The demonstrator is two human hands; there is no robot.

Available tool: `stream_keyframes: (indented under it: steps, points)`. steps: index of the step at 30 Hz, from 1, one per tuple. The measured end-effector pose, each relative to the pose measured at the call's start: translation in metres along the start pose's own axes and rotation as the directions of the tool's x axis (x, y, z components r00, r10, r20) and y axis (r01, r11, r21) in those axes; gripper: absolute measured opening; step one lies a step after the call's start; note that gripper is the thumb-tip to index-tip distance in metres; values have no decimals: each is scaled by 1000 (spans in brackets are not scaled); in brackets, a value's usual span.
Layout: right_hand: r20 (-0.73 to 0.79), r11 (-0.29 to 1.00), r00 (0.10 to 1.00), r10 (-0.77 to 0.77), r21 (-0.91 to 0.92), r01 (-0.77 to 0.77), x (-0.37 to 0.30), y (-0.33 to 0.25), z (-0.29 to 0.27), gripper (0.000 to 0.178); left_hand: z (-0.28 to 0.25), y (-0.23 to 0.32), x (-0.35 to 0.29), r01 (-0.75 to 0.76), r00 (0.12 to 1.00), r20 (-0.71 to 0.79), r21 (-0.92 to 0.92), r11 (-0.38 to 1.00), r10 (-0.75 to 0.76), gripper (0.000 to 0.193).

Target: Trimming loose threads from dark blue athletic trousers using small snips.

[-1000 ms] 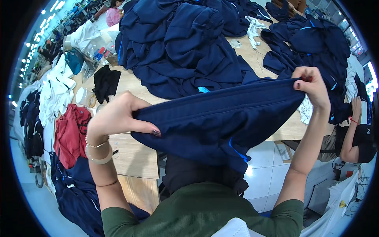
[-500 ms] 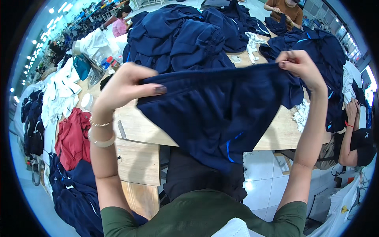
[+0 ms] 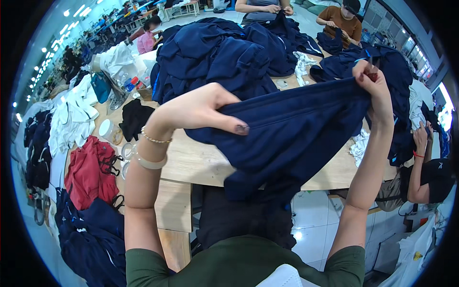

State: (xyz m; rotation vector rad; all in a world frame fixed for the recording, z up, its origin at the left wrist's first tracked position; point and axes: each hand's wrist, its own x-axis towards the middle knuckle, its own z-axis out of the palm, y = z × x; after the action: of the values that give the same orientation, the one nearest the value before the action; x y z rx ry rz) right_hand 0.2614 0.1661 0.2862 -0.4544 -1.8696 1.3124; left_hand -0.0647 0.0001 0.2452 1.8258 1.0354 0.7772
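Matt, smooth-faced cloth in the navy garment [image 3: 296, 129], ridged by stitched lines near its upper edge — the same dull, soft-looking fabric in the navy heap [image 3: 210, 57]. Pale, smooth wood across the worktop [image 3: 191, 160], with a faint sheen. Glossy, hard tile on the floor [image 3: 313, 210], bright with reflected light. Wrinkled, matt cloth in the red garment [image 3: 91, 165]; crumpled, lustreless fabric in the black cloth [image 3: 136, 117]. Smooth, see-through plastic, by its look, in the jar [image 3: 114, 135]. Finely ribbed, matt knit on the green shirt [image 3: 248, 260] — smooth, pale finish on the bangle [image 3: 152, 164], metallic gold shine on the bracelet [image 3: 156, 139].
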Motion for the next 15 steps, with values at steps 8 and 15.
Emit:
stream_keyframes:
  steps: [8,15]
  points:
    - [-53,982,998,41,-184,-50,-18,1,-35,19,-25,8,-35,178,980,-115,116,977,-164,27]
    - [77,757,994,-81,-644,112,-3,-8,-13,13,-23,23,-39,403,868,-495,739,541,30,18]
